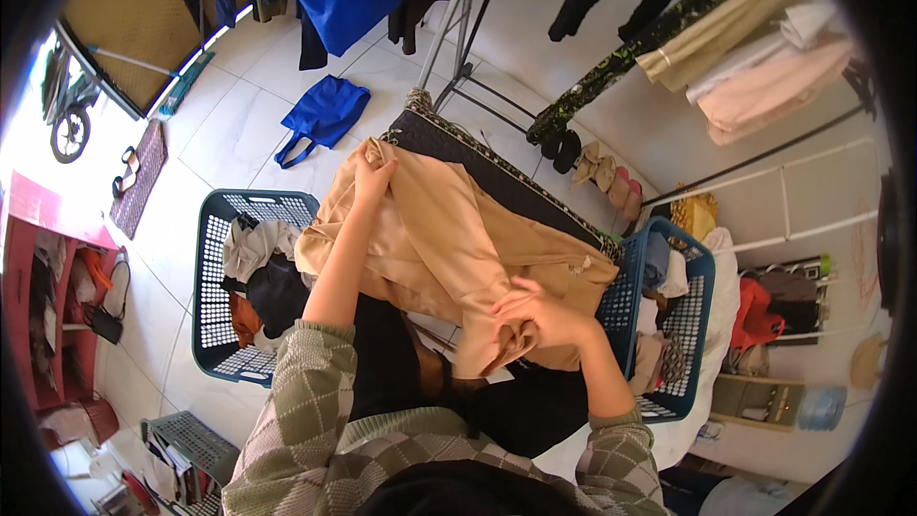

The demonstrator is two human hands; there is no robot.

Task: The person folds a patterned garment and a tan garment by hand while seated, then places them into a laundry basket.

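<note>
A tan satin garment [444, 229] with long sleeves lies spread across the lap and over a dark padded surface with floral trim [466, 158]. My left hand [374, 175] pinches its fabric near the far left end. My right hand [534, 315] grips the rolled end of a sleeve or leg, with folds bunched by the fingers. At the left, a blue-green plastic basket [208, 287] holds white, black and rust-coloured clothes [276, 294]. A second basket [701, 322], at the right, holds neatly folded clothes [655, 315].
A blue cloth bag [326, 111] lies on the tiled floor ahead. Metal rack legs [458, 21] rise beyond the padded surface, with shoes [605, 175] by the wall. Clothes [774, 79] hang at the upper right. A pink shelf unit [68, 258] and a grey crate [193, 437] stand at the left.
</note>
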